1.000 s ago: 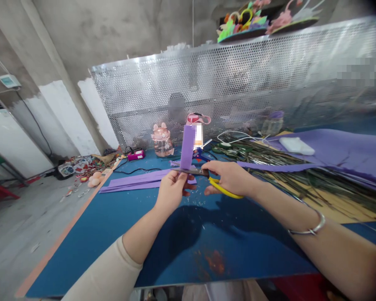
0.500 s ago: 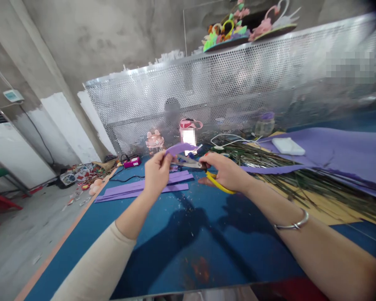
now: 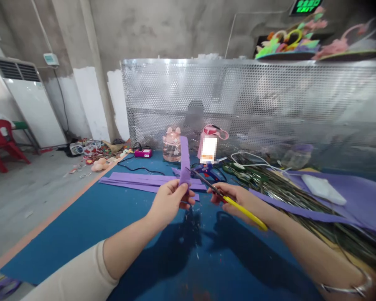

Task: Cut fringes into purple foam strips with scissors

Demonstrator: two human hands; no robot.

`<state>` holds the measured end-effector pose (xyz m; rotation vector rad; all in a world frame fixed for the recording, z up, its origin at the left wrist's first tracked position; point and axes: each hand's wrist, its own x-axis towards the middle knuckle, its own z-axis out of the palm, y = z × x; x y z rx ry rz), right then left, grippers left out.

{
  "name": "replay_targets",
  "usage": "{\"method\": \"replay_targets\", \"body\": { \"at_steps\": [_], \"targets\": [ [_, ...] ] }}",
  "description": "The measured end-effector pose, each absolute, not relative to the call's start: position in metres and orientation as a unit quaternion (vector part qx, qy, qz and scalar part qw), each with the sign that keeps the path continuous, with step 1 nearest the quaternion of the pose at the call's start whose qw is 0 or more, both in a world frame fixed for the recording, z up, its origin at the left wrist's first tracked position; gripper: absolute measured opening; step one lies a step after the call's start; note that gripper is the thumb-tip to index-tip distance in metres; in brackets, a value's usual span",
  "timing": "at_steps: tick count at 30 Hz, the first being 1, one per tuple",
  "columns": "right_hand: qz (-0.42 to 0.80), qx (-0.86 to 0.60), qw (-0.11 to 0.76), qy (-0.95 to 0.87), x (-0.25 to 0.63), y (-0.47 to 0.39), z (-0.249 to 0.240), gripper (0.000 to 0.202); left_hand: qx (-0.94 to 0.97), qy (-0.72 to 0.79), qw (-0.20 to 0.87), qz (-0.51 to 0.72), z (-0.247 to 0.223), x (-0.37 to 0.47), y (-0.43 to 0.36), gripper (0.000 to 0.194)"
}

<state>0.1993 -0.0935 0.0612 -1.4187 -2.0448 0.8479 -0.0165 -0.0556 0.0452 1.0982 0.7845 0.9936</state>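
Note:
Pinched in my left hand [image 3: 171, 200] is a short purple strip [image 3: 184, 154], standing upright above my thumb and fingers. My right hand [image 3: 235, 198] holds scissors [image 3: 244, 211] with yellow handles, their blades pointing left so that the tips come up to the strip's right edge. Whether the tips touch it I cannot tell. Behind my left hand, several long purple strips [image 3: 134, 179] lie together on the blue table [image 3: 81, 225]. A blue glue gun [image 3: 211, 171] rests just beyond the scissors.
On the right lie thin green stems [image 3: 288, 200], a large purple sheet [image 3: 366, 188] and a white rectangular object [image 3: 324, 189]. Toward the back stand a clear pink-lidded bottle [image 3: 172, 144] and a pink container [image 3: 208, 144]. A perforated metal panel [image 3: 163, 88] borders the table.
The strip has turned from lying sideways to upright in my left hand. The scissors have tilted, handles now lower right. My view has swung left and levelled.

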Motion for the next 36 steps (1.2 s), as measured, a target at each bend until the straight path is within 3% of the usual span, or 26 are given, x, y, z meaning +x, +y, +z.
{"method": "replay_targets", "body": {
  "at_steps": [3, 8, 15, 27, 36],
  "targets": [
    [0.335, -0.493, 0.274, -0.755, 0.206, -0.096, 0.048, 0.055, 0.475, 0.337, 0.676, 0.452, 0.044, -0.014, -0.058, 0.016],
    [0.299, -0.526, 0.212, -0.768, 0.218, -0.107, 0.037, 0.038, 0.458, 0.346, 0.682, 0.453, 0.039, -0.013, -0.059, 0.012],
    [0.298, -0.488, 0.266, -0.776, 0.218, -0.115, 0.043, 0.068, 0.485, 0.375, 0.667, 0.423, 0.034, -0.012, -0.060, 0.019],
    [0.157, -0.528, 0.229, -0.803, 0.193, -0.126, 0.045, 0.063, 0.547, 0.331, 0.649, 0.412, 0.026, -0.006, -0.071, 0.023],
    [0.165, -0.513, 0.250, -0.804, 0.191, -0.128, 0.042, 0.058, 0.575, 0.346, 0.632, 0.388, 0.026, -0.004, -0.080, 0.018]
  ]
}}
